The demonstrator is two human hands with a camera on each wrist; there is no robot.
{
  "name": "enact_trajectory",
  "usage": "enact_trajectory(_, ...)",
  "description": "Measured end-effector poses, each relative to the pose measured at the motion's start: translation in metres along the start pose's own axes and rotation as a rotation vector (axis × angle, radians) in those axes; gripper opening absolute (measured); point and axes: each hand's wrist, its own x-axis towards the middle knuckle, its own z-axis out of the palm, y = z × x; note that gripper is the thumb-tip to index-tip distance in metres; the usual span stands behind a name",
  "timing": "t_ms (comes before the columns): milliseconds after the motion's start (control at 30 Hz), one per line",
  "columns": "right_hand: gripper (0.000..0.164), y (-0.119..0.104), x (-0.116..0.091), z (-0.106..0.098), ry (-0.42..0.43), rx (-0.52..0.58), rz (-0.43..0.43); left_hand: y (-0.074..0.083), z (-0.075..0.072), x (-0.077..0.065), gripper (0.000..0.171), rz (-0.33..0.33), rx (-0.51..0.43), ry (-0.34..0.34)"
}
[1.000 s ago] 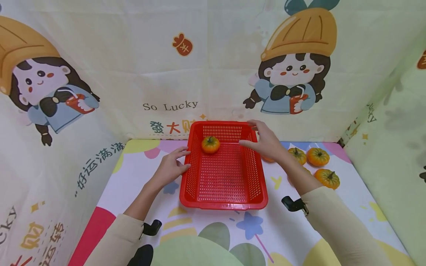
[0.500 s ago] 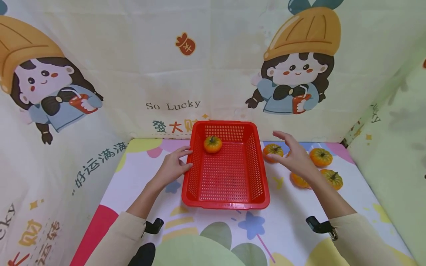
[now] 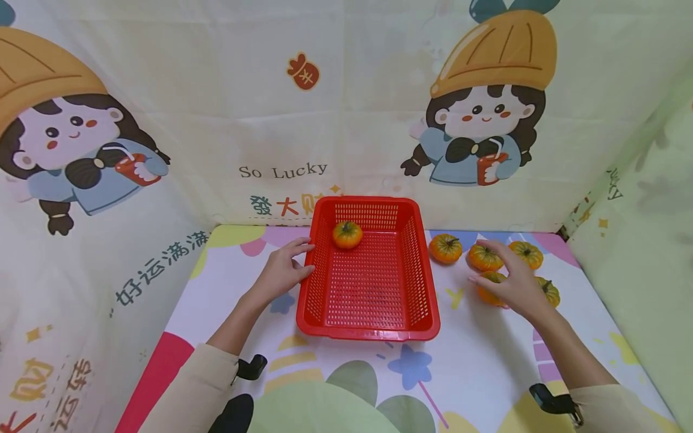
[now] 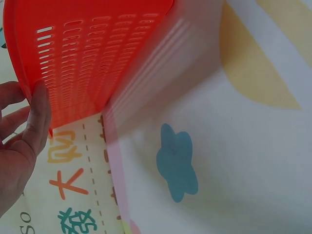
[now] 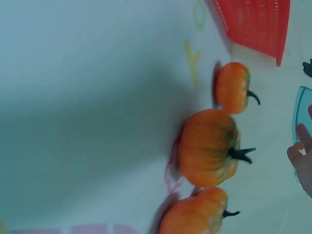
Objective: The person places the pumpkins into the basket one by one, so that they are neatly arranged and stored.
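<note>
A red plastic basket [image 3: 368, 334] stands on the table, with one small orange pumpkin [image 3: 347, 235] in its far left corner. My left hand [image 3: 278, 273] touches the basket's left rim with loosely bent fingers; the left wrist view shows those fingers [image 4: 40, 114] against the outer wall. To the right, my right hand [image 3: 517, 284] hovers over a group of pumpkins, thumb and fingers spread, holding nothing. Nearest to it is the front pumpkin [image 3: 489, 288], partly covered by the hand. Behind it lies another pumpkin [image 3: 483, 258], also seen near the middle pumpkin [image 5: 207, 148] in the right wrist view.
One pumpkin [image 3: 446, 249] lies close to the basket's right side. Two more, a back pumpkin [image 3: 527, 255] and a front-right pumpkin [image 3: 550, 291], lie beyond the right hand. A printed cloth wall [image 3: 368, 120] rises behind the table [image 3: 460, 361].
My right hand has left the basket's right rim area and moved right, over the pumpkins. The left hand stays at the left rim; the pumpkin in the basket has kept its place.
</note>
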Motion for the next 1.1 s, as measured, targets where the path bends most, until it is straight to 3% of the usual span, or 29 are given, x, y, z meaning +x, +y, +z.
enact_trajectory(433,0.081,0.048,-0.025,0.01,0.047,-0.032,0.015,-0.001,0.003,-0.001,0.055,-0.013,-0.012,-0.001)
enact_trajectory(767,0.084,0.06,-0.032,0.021,0.072,-0.039,0.093,-0.003,0.002,0.0,0.055,-0.001,-0.014,0.005)
enact_trajectory(1100,0.078,0.067,-0.03,0.029,0.113,-0.063,0.041,-0.003,0.0,0.0,0.054,-0.005,-0.024,0.008)
